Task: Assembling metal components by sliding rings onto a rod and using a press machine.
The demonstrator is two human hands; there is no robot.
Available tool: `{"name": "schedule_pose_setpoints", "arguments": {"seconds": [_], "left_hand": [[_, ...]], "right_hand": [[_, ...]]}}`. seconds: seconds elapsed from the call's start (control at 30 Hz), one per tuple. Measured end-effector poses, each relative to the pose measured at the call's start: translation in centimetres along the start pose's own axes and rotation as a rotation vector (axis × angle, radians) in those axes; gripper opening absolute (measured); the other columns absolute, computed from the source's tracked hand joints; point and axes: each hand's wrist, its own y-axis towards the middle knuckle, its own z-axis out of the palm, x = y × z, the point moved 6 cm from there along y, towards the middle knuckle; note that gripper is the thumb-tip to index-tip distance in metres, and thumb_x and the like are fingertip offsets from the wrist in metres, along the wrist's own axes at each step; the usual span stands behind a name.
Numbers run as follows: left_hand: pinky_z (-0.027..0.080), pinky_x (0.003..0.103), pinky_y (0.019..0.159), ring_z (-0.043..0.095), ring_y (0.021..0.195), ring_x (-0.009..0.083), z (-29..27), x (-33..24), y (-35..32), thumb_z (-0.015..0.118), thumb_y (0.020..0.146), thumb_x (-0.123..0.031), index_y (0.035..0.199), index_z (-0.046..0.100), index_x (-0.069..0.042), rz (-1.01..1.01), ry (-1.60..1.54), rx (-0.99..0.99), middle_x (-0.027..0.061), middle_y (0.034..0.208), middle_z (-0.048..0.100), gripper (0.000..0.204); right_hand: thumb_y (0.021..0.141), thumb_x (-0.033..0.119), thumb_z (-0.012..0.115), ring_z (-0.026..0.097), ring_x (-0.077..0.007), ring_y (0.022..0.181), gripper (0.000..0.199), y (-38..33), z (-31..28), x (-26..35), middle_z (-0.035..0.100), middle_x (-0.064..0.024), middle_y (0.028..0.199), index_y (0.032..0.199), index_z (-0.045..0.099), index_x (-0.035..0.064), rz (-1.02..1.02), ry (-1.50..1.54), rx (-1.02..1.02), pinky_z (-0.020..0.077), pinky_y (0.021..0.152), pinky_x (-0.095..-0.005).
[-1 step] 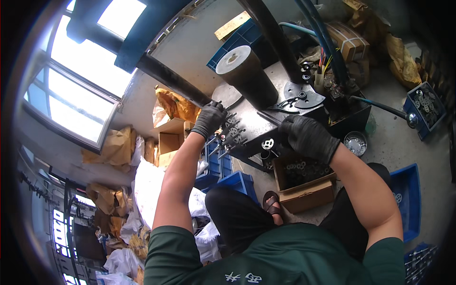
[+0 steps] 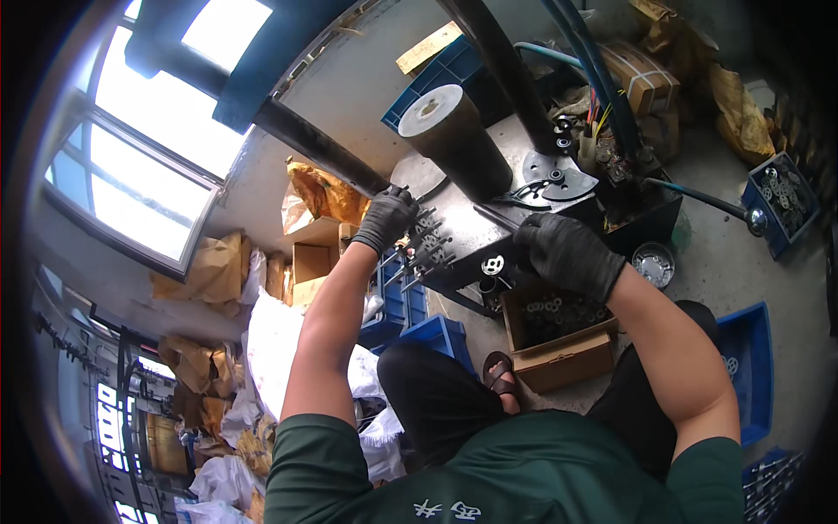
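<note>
Both my hands wear dark gloves at a grey steel machine table [image 2: 467,223]. My left hand [image 2: 387,218] is curled at the table's left corner, its fingertips against a row of upright metal pins [image 2: 428,237]. The fingers of my right hand [image 2: 567,253] bend over the table's front edge, beside a small metal ring [image 2: 493,264] lying there. What either palm holds is hidden. A tall dark cylinder [image 2: 454,140] stands on the table behind my hands. A round steel disc fixture [image 2: 559,179] lies to its right.
An open cardboard box [image 2: 559,358] of dark metal rings sits under my right hand. Blue crates [image 2: 419,327] stand by my knees, with others at right [image 2: 742,367] and far right [image 2: 781,201]. Hoses and wires [image 2: 602,96] rise behind the table. Bags and cartons [image 2: 218,271] are piled at left.
</note>
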Motion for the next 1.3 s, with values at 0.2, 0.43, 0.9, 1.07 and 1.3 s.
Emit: {"name": "schedule_pose_setpoints", "arguments": {"seconds": [0.2, 0.43, 0.9, 1.07, 1.3], "left_hand": [[0.054, 0.043, 0.083, 0.063, 0.099, 0.031, -0.4, -0.2, -0.1, 0.065, 0.079, -0.015, 0.088, 0.073, -0.011, -0.033, -0.004, 0.046, 0.0111, 0.094, 0.065, 0.013], [0.045, 0.046, 0.105, 0.053, 0.127, 0.0338, -4.6, -2.4, -6.3, 0.072, 0.076, -0.011, 0.126, 0.064, -0.021, -0.405, -0.271, -0.342, 0.0106, 0.127, 0.06, 0.052], [0.052, 0.043, 0.097, 0.066, 0.111, 0.0361, 18.4, -23.0, -42.3, 0.066, 0.089, -0.015, 0.119, 0.069, -0.001, -1.476, -1.128, 0.018, 0.0205, 0.116, 0.069, 0.033], [0.051, 0.043, 0.099, 0.068, 0.112, 0.0352, 23.6, -32.0, -46.7, 0.071, 0.087, -0.03, 0.121, 0.069, -0.002, -1.466, -1.141, 0.445, 0.0217, 0.119, 0.07, 0.044], [0.049, 0.043, 0.104, 0.065, 0.119, 0.0357, 32.1, -37.1, -45.5, 0.071, 0.08, -0.031, 0.123, 0.069, -0.004, -1.653, -1.283, 0.724, 0.0242, 0.126, 0.068, 0.051]], "right_hand": [[0.081, 0.009, 0.065, 0.069, -0.0385, 0.087, 0.02, -0.2, 0.1, 0.6, 0.069, -0.0179, 0.093, 0.099, 0.072, 0.0049, -0.046, -0.038, 0.138, 0.0562, 0.079, -0.047], [0.082, 0.01, 0.069, 0.068, -0.038, 0.092, 0.024, -0.8, -1.3, 1.3, 0.069, -0.0181, 0.098, 0.105, 0.07, 0.0027, -0.072, -0.083, 0.341, 0.0563, 0.08, -0.0455], [0.086, 0.005, 0.067, 0.069, -0.0304, 0.093, 0.02, -10.6, 0.5, -8.7, 0.071, -0.0175, 0.098, 0.105, 0.069, -0.0013, 0.402, 0.047, 0.61, 0.0536, 0.085, -0.0382], [0.087, 0.013, 0.069, 0.071, -0.0295, 0.087, 0.024, -13.4, 4.2, -9.2, 0.074, -0.0196, 0.093, 0.107, 0.072, 0.0002, 0.535, -0.005, 0.973, 0.0546, 0.082, -0.0398], [0.088, 0.015, 0.069, 0.072, -0.0322, 0.096, 0.029, -13.8, 4.7, -12.5, 0.074, -0.0214, 0.101, 0.113, 0.071, -0.0007, 0.641, -0.074, 0.922, 0.0543, 0.088, -0.0394]]}}
